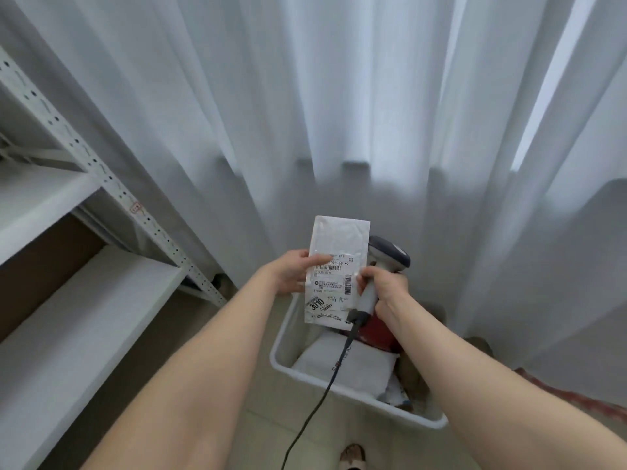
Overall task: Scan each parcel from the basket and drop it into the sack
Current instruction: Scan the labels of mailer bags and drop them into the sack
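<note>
Left hand (291, 274) pinches the parcel (336, 245) by its left edge, thumb flat on the front, fingers tucked behind. Right hand (385, 286) is curled round the handle of the scanner (390, 254), its fingertips touching the parcel's right edge. The parcel is held upright, above the basket (281, 361), label (330, 290) facing the camera. For a clean read, I'd say the scanner head needs to come round to the label side; right now it sits behind the parcel's right edge, not aimed at any print. That left thumb lies right by the upper barcode, so sliding it clear would help, and pulling the soft flat pack taut should smooth the wrinkles. The cable (325, 395) trails down across the basket, worth keeping slack. Below, 1 white parcel (353, 364) and 1 red parcel (380, 334) show in the basket, partly covered by the right forearm, so any count is a guess. The scanner's window and trigger finger are hidden. The sack? I can't pick it out; a red patterned strip (576, 398) at the right edge might be it or might not. Label text is too fine to read fully.
</note>
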